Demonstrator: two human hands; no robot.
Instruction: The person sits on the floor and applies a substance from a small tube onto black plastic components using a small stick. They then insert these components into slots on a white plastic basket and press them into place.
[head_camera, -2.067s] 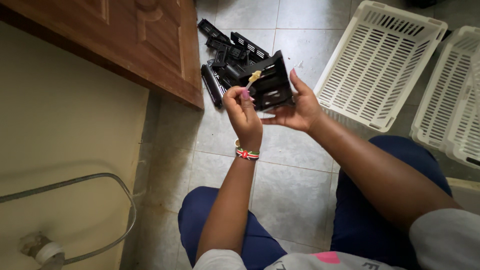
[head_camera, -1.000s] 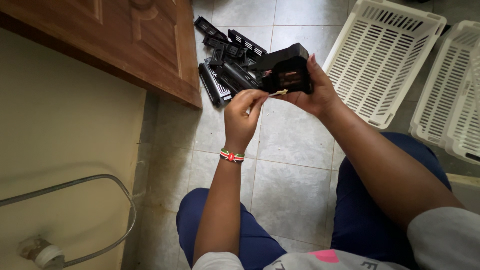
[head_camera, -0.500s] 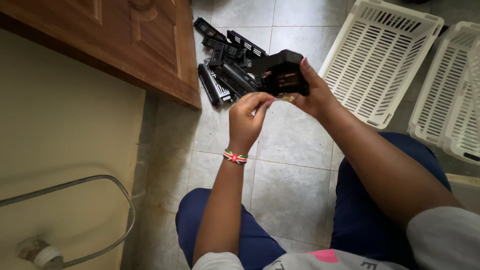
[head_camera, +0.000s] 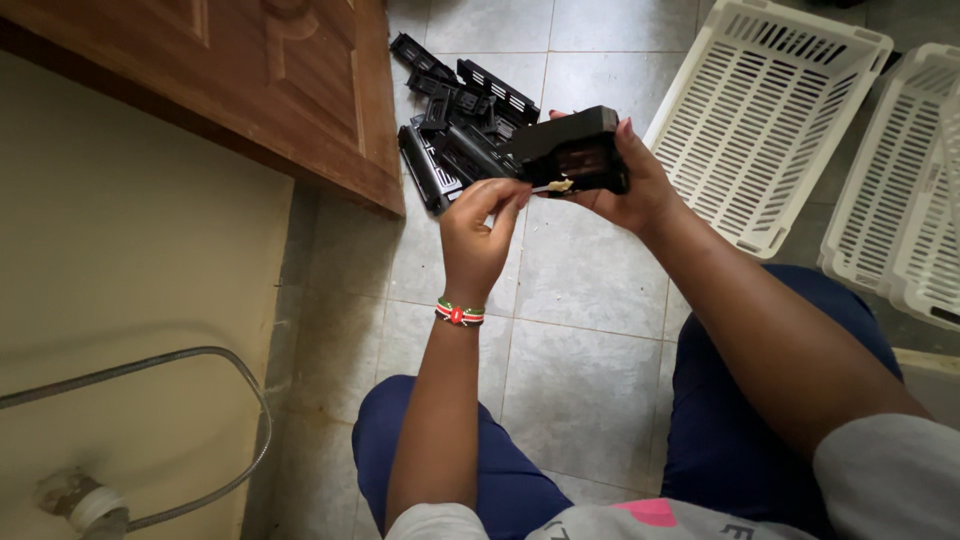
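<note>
Right hand (head_camera: 640, 185) grips black plastic housing (head_camera: 570, 152); left hand (head_camera: 480, 230) fingers pinch small pale tool (head_camera: 556, 186) against it. Tool may slip, dropping onto black parts pile (head_camera: 450, 120) beyond.

L grip (head_camera: 480, 235) pinching, R grip (head_camera: 625, 185) clasping.

Domestic interior, probably a utility or wash area of a home. Indicators: grey tiled floor (head_camera: 590, 270) with visible grout lines; varnished panelled wooden door (head_camera: 270, 80); cream-painted wall (head_camera: 130, 270) carrying a flexible metal hose (head_camera: 235, 370) to a wall fitting (head_camera: 85, 500); white slotted plastic baskets (head_camera: 760, 120) lying on the floor.
</note>
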